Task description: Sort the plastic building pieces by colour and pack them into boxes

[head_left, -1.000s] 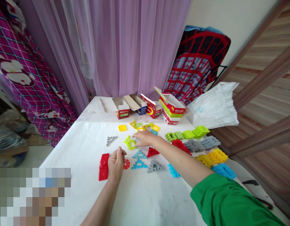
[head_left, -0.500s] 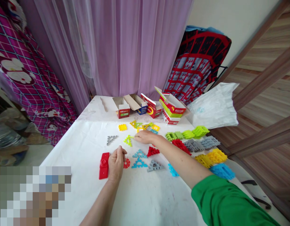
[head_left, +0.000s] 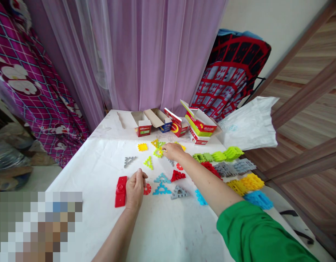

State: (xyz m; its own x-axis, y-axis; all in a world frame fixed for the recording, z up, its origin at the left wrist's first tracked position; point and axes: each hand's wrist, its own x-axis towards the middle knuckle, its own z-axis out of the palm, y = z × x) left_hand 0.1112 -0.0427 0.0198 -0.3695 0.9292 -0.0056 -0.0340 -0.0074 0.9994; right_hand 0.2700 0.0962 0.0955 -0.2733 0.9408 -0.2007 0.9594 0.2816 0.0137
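My right hand (head_left: 173, 150) reaches over the far pile, its fingers closed at the edge of a yellow-green building piece (head_left: 158, 153). My left hand (head_left: 135, 185) rests on the table with its fingers curled together; whatever they hold, if anything, is hidden. Left of it lies a long red plastic piece (head_left: 120, 191), and at its right a red round piece (head_left: 147, 189). Between and beyond the hands are a lime triangle (head_left: 148, 162), a grey triangle (head_left: 129, 161), blue triangles (head_left: 161, 189), a red triangle (head_left: 178, 175) and another grey triangle (head_left: 180, 192).
Open cardboard boxes (head_left: 143, 130) line the table's back. Stacks of lime pieces (head_left: 233, 153), grey pieces (head_left: 244, 165), yellow pieces (head_left: 252, 181) and blue pieces (head_left: 258, 199) stand to the right. A yellow square (head_left: 142, 147) lies left of the pile. A white bag (head_left: 248, 123) hangs by the right edge.
My right hand has moved away from the lime triangle, farther back and to the right, to the pile. The lime triangle stays on the table. My left hand has hardly moved.
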